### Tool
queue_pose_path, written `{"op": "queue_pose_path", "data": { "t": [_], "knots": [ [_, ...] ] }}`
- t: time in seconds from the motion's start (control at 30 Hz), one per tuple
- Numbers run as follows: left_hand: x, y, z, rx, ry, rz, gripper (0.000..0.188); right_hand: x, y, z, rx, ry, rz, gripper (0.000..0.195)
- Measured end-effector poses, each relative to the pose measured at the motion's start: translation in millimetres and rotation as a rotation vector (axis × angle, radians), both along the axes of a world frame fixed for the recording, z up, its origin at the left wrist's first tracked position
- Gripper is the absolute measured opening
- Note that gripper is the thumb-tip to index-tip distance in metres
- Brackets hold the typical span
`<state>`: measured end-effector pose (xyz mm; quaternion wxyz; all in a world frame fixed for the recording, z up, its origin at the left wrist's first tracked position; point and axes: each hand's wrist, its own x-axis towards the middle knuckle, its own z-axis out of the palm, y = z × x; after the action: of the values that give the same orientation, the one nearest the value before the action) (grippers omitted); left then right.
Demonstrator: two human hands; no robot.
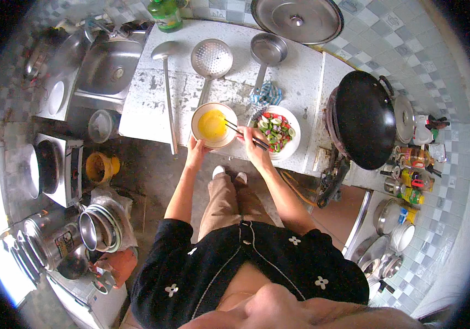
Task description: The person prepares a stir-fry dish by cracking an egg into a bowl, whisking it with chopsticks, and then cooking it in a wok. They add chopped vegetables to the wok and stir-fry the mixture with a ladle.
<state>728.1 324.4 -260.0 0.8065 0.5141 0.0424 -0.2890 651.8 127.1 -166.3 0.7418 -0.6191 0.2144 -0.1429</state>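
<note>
A pale bowl of yellow beaten egg [212, 125] is at the counter's front edge, its near left rim held by my left hand [197, 149]. Dark chopsticks [259, 142] are gripped in my right hand [255, 147], their tips in the egg near the bowl's right side. Just right of that hand, a white plate [294, 144] holds chopped green and red peppers with purple and pale pieces. Behind the bowl lie a long-handled ladle [166, 50], a perforated skimmer [212, 58] and a metal scoop [268, 49]. A blue and white cloth [268, 94] touches the scoop's handle.
A black wok [366, 120] stands on the stove at the right, with seasoning bottles [416, 179] beyond it. At the left is a steel sink [113, 70]. A large metal lid [296, 19] leans on the tiled wall, and a green bottle [166, 16] stands at the back left.
</note>
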Motion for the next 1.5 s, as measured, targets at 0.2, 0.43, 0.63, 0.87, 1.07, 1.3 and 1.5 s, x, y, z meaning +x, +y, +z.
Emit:
{"op": "queue_pose_path", "data": {
  "t": [0.2,0.43,0.63,0.87,1.07,1.3,1.5],
  "knots": [
    [31.0,-18.0,7.4,0.007,0.03,-0.088,0.045,19.2,-14.6,-25.4,-0.145,0.116,0.14,0.032],
    [54.0,-17.8,-1.3,0.17,0.078,-0.157,0.049,30.4,-8.5,-12.9,0.102,0.151,0.169,0.031],
    [60.3,-6.5,1.8,0.08,0.1,-0.244,0.048,25.0,-6.3,-23.9,0.136,0.195,0.203,0.029],
    [60.5,5.2,-1.2,-0.022,0.074,-0.346,0.048,29.9,-3.5,-27.8,0.18,0.136,0.025,0.029],
    [62.2,8.8,-2.0,0.008,0.072,-0.321,0.044,40.9,15.3,1.9,-0.428,0.176,0.229,0.017],
    [62.4,3.6,2.7,0.107,0.054,-0.291,0.038,62.6,12.3,30.3,-0.776,0.012,0.368,0.01],
    [60.8,6.2,-0.3,0.094,0.081,-0.295,0.035,67.5,8.2,30.9,-0.68,0.114,0.389,0.012]
  ]
}}
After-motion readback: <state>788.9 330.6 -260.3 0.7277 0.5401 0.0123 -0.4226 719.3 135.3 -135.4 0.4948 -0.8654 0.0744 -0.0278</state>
